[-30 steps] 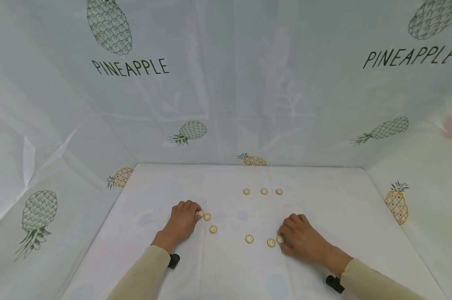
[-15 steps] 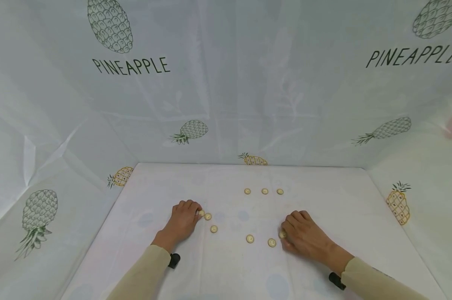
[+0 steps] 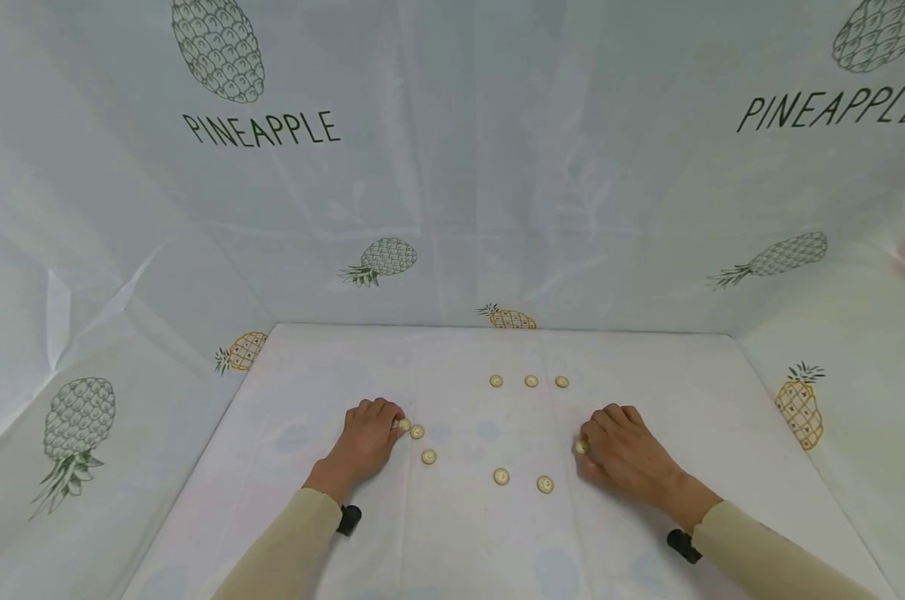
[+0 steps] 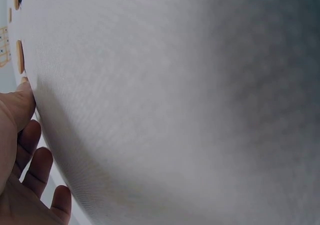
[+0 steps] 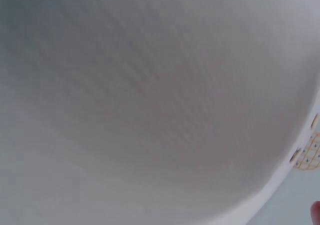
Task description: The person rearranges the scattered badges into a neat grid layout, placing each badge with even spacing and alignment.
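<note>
My left hand [image 3: 366,437] rests low at the table's left half, thumb and index finger pinching a round wooden button [image 3: 403,424]. Right beside it lies another button [image 3: 417,432], with one more button [image 3: 428,457] a bit closer to me. On the other side my right hand [image 3: 632,458] pinches a similar button [image 3: 582,447] at its thumb and fingertips. In the left wrist view the thumb [image 4: 22,102] points at a button [image 4: 20,57] seen edge-on. Only a fingertip [image 5: 316,212] of the right hand shows in the right wrist view.
Three buttons form a row toward the back, the middle button [image 3: 531,381] among them. Two more, a front button [image 3: 501,476] and its neighbour [image 3: 546,484], lie between the hands. A white cloth covers the table [image 3: 467,533]; pineapple-printed sheets [image 3: 452,167] hang around it.
My right hand has moved away from the front buttons, backward and to the right, carrying its button along. The left hand has stayed in place with its button.
</note>
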A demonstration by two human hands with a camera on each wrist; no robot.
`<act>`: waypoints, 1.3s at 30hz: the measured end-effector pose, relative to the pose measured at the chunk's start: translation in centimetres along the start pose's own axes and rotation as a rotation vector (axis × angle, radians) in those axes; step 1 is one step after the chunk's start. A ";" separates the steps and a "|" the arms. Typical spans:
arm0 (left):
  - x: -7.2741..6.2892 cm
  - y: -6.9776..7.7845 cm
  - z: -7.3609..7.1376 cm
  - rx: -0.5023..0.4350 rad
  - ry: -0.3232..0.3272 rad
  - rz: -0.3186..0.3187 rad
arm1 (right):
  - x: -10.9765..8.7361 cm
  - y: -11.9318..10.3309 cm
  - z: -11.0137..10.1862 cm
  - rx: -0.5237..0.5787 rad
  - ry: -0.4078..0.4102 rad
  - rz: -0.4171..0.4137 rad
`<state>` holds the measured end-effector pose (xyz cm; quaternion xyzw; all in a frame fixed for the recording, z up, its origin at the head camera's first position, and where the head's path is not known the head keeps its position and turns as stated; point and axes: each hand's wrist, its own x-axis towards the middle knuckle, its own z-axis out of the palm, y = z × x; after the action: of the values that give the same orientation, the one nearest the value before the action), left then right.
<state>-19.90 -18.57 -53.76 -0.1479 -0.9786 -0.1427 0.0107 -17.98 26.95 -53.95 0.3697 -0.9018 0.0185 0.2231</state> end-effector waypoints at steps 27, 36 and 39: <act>0.0 0.1 -0.3 0.004 -0.022 -0.026 | 4.0 2.7 2.5 0.083 -0.052 0.187; 0.0 0.1 -0.3 0.017 -0.022 -0.011 | 4.4 2.7 2.4 0.107 -0.143 0.236; 0.0 0.0 -0.3 0.015 -0.026 -0.015 | 4.5 2.7 2.2 0.111 -0.169 0.249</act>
<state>-19.94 -18.62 -53.45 -0.1425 -0.9808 -0.1334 -0.0020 -23.51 25.55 -53.74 0.2671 -0.9537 0.0647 0.1219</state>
